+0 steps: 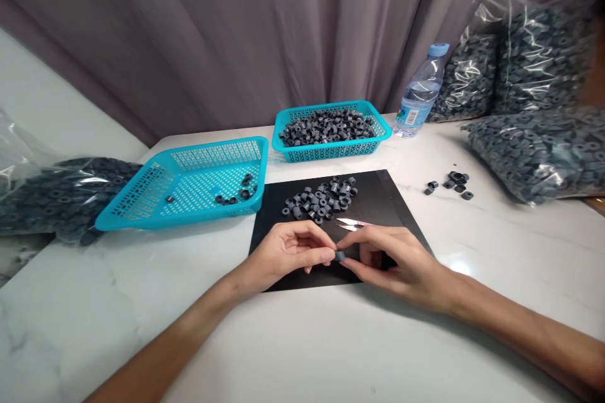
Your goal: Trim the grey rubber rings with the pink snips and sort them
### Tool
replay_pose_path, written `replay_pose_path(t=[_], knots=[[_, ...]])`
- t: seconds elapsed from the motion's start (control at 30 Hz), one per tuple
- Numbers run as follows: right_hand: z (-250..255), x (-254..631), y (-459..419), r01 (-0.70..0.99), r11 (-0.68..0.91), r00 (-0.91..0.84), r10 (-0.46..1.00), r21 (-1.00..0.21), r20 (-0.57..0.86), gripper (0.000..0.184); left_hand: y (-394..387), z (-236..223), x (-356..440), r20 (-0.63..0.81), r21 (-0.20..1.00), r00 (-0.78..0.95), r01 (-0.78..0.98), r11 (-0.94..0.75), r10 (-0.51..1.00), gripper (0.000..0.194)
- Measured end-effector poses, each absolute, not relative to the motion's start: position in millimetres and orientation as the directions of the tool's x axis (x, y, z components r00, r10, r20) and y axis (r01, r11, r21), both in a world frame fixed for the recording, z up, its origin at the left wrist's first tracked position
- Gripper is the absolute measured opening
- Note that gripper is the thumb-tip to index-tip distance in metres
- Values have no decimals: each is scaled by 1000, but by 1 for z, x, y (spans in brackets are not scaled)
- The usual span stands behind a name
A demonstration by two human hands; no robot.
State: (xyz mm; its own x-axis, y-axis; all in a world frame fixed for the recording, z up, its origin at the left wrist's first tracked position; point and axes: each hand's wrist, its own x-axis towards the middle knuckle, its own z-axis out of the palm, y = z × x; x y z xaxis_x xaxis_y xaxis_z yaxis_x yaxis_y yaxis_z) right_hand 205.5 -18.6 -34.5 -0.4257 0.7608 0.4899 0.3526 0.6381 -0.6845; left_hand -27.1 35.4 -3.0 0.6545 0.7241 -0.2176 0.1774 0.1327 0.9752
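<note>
Over the black mat (378, 201), my left hand (288, 249) pinches a small dark grey ring-shaped piece (339, 256) between thumb and fingers. From the other side, the thumb and index fingertips of my right hand (397, 258) close on that same piece. Just behind the right fingers, a two-bladed pointed metal tool (350, 224) shows; its other end is hidden by the hand, and I cannot tell whether the hand touches it. A loose heap of similar grey pieces (324, 198) lies on the mat beyond both hands.
At left stands a blue basket (189, 217) with several pieces inside; another blue basket (331, 150), heaped with them, stands behind the mat. A water bottle (418, 97), filled plastic bags (543, 151) and loose pieces (457, 181) are at right. Another filled bag (80, 195) lies far left.
</note>
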Motion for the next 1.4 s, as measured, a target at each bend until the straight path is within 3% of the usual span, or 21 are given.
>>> replay_pose_path(t=[0.47, 0.8, 1.4], knots=[[-34, 205, -17, 357, 629, -439, 766, -691, 470, 11, 36, -2, -26, -211, 977, 667, 168, 133, 715, 17], [-32, 205, -17, 361, 691, -450, 717, -626, 532, 10, 34, -4, -24, -236, 972, 660, 165, 169, 713, 17], [-34, 208, -16, 382, 648, -434, 755, -659, 491, 11, 38, -6, -26, -216, 976, 672, 149, 156, 708, 13]])
